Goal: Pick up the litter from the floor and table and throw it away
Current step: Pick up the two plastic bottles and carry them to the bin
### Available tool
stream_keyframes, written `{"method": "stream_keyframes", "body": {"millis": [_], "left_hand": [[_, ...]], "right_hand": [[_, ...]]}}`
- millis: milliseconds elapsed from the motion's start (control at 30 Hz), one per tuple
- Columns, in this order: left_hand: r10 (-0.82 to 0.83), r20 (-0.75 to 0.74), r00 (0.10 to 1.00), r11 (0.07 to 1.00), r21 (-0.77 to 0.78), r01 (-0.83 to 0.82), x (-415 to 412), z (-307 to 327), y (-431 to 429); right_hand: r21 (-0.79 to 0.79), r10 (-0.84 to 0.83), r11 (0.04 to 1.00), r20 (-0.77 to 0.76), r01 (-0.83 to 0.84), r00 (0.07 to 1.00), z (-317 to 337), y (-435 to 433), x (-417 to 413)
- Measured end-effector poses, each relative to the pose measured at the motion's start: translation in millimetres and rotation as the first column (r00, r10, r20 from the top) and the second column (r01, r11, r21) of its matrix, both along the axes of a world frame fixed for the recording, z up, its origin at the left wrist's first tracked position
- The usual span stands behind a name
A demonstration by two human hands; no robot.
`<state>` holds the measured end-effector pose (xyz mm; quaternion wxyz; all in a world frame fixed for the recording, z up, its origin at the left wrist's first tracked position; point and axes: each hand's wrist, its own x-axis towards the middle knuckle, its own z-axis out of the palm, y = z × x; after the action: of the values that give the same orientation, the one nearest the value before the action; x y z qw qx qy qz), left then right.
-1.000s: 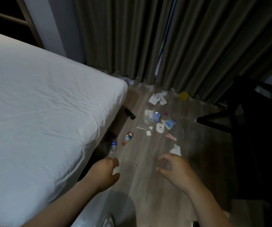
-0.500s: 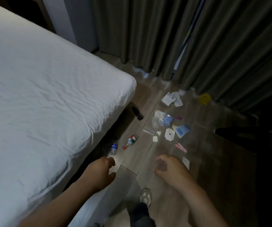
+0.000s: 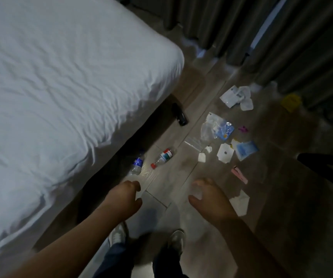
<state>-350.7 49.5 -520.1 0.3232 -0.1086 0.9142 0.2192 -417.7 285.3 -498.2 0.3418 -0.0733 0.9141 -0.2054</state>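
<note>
From where I stand nothing looks cleared. The litter is all on the wooden floor [image 3: 173, 185] between the bed [image 3: 61, 87] and the curtain [image 3: 292, 41], and no bin is in sight. The person leans over it with both arms out. The left hand [image 3: 126, 195] hangs above the boards just short of 2 small bottles lying on their sides by the bed's edge, the blue-label bottle [image 3: 137, 164] and the red-capped bottle [image 3: 163, 158]. The right hand [image 3: 209, 197] hovers near a white paper scrap [image 3: 240, 202] and a pink strip [image 3: 240, 175]. Both hands have their fingers curled toward the thumb. A pale sheen shows at each, perhaps clear film, so I cannot tell whether they clasp something or are bare. Farther off lie a clear wrapper [image 3: 217, 128], a blue-and-white packet [image 3: 246, 150], a white square [image 3: 224, 155] with a hole, a heap of crumpled paper [image 3: 237, 97], a yellow piece [image 3: 291, 101] by the curtain and a black object [image 3: 179, 117] at the bed's foot. I'd judge the job at its very start: every piece has yet to be gathered, and any table is out of view.
</note>
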Motion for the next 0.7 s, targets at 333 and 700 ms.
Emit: {"method": "stream_keyframes", "body": {"millis": [333, 700], "left_hand": [[0.078, 0.061, 0.995, 0.996, -0.038, -0.076, -36.3, -209.7, -27.0], [0.112, -0.003, 0.994, 0.994, 0.004, -0.112, -79.3, -385.1, -56.6]], "right_hand": [[0.005, 0.071, 0.997, 0.013, -0.071, 0.997, -225.8, -39.7, -32.2], [0.109, 0.186, 0.977, -0.002, -0.184, 0.983, -426.8, -85.2, -79.3]]}}
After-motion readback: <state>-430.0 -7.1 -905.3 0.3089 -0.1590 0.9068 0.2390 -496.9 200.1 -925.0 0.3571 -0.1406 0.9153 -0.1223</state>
